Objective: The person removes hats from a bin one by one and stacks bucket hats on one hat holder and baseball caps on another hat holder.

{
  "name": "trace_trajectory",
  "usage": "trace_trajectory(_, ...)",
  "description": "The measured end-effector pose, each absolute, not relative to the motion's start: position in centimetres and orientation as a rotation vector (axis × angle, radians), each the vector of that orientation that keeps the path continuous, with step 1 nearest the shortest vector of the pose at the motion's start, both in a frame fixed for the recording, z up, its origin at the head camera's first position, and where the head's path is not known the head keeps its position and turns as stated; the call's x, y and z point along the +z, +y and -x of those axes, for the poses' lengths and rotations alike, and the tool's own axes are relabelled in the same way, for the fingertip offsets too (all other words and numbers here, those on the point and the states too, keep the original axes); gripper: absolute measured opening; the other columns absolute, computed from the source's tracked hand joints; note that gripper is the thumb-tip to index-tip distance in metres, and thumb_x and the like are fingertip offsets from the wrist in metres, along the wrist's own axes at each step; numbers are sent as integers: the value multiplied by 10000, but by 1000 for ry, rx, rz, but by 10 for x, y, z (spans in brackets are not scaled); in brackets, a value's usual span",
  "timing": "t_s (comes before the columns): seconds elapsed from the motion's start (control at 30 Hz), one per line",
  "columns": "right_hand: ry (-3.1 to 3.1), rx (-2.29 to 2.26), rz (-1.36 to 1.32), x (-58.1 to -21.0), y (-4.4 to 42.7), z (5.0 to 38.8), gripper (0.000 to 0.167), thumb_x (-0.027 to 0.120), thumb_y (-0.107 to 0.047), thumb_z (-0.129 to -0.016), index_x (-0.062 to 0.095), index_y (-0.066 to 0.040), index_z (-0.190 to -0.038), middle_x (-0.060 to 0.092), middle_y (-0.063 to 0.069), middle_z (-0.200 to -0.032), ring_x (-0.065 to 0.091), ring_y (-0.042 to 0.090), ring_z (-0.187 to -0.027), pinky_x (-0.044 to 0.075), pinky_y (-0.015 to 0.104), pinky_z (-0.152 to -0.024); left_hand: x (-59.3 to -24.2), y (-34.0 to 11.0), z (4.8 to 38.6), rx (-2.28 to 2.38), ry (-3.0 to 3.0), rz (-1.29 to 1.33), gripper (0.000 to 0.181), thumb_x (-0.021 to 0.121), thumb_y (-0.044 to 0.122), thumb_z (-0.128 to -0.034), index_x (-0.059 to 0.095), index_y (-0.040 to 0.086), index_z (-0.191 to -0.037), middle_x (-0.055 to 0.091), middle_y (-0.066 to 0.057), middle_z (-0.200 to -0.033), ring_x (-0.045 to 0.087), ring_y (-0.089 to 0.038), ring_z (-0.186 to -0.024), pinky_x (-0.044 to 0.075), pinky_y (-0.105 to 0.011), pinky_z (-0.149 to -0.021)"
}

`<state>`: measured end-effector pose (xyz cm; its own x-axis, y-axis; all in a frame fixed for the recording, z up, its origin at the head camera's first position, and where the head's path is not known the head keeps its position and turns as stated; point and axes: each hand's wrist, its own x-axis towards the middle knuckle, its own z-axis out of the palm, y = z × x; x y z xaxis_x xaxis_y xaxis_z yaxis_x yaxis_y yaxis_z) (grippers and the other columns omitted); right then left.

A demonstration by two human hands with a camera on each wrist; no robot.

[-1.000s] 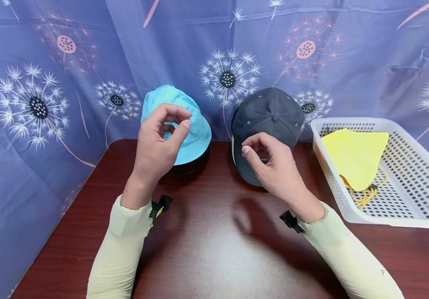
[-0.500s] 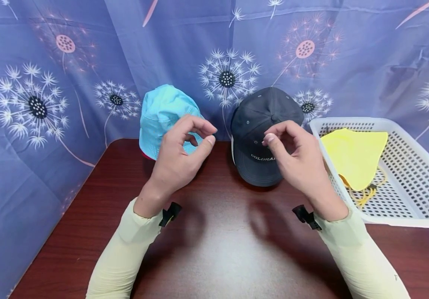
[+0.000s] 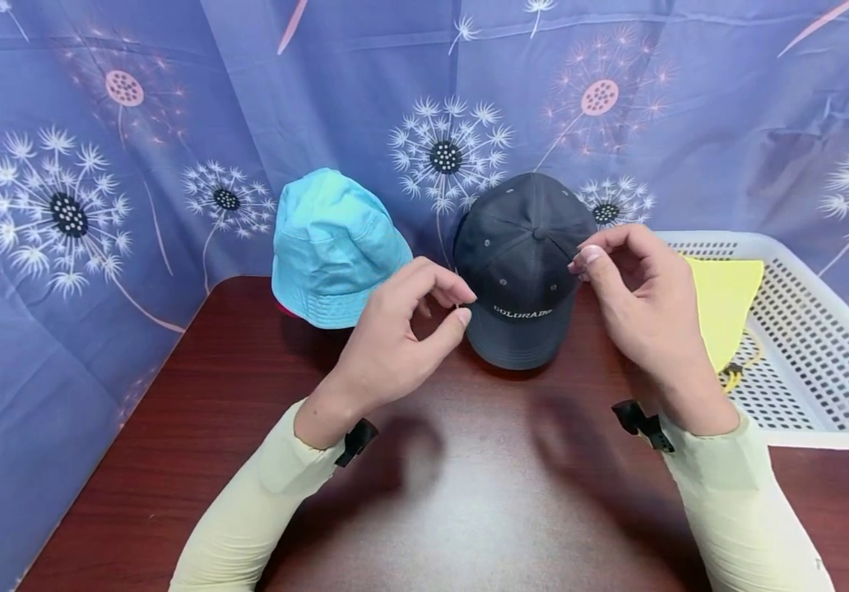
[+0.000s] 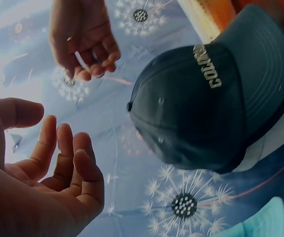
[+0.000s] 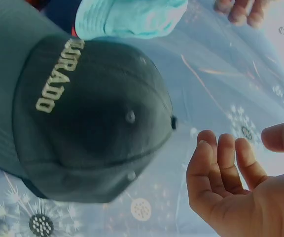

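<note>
My left hand (image 3: 398,333) hovers at the near left side of a dark baseball cap (image 3: 531,222), its fingers loosely curved and holding nothing. On the other side of the cap, my right hand (image 3: 647,304) hangs in the air, also holding nothing. In the right wrist view a gap shows between its fingers (image 5: 226,158) and the cap. White COLORADO lettering marks the front of the cap, and in the left wrist view a pale edge (image 4: 275,143) shows beneath it. A light blue bucket hat (image 3: 336,238) sits to the left, a bit of red under its brim.
At the right stands a white perforated plastic basket (image 3: 824,440), holding a yellow hat (image 3: 724,304) with a yellow cord, partly hidden behind my right hand. Everything rests on a dark reddish wooden table (image 3: 173,444). Behind hangs a blue dandelion-print curtain (image 3: 350,74).
Both hands have moved rightward: the left from in front of the bucket hat to the cap's left side, the right from before the cap to its right side. The hats stay put.
</note>
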<state>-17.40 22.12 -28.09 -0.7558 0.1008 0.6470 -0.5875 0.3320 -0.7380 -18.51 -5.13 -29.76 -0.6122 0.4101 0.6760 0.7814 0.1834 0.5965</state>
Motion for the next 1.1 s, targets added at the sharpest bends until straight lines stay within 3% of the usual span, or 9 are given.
trace_trajectory(0.17,-1857,1592,-400,-275,235,175,76,648,5,-1008,715,8,-972,724,83,-829,670,146,-735,524,203,-669,-304,-43,182,-1384,-2169,1155,128,685,101,-971,710,149,-1087,647,37,-1018,610,-120,-949,529,-288,-736)
trace_trajectory(0.43,-1735,1649,-318,-270,259,176,94,675,5,-994,706,93,-996,728,89,-832,688,166,-738,555,217,-730,-314,-31,178,-1364,-2237,1218,154,706,116,-964,701,169,-1108,612,102,-1081,567,-60,-976,543,-242,-657)
trace_trajectory(0.63,-1737,1598,-309,-271,272,178,121,647,35,-979,705,140,-999,731,59,-813,679,139,-718,533,195,-716,-319,-24,176,-1320,-2262,1253,156,712,130,-967,699,186,-1112,620,122,-1113,559,-27,-1011,527,-206,-733)
trace_trajectory(0.87,-1882,1324,-149,-268,287,177,171,615,-9,-999,738,98,-1053,720,-57,-804,665,67,-728,502,170,-700,-324,-16,172,-1296,-2301,1279,156,708,143,-974,686,199,-1118,599,138,-1132,556,-4,-989,520,-157,-656)
trace_trajectory(1.1,-1964,1182,-99,-277,314,183,205,626,-69,-1010,758,58,-1102,714,-122,-821,665,40,-736,503,142,-699,-328,-11,170,-1285,-2327,1301,147,711,169,-990,672,204,-1126,579,134,-1131,566,7,-1041,547,-125,-698)
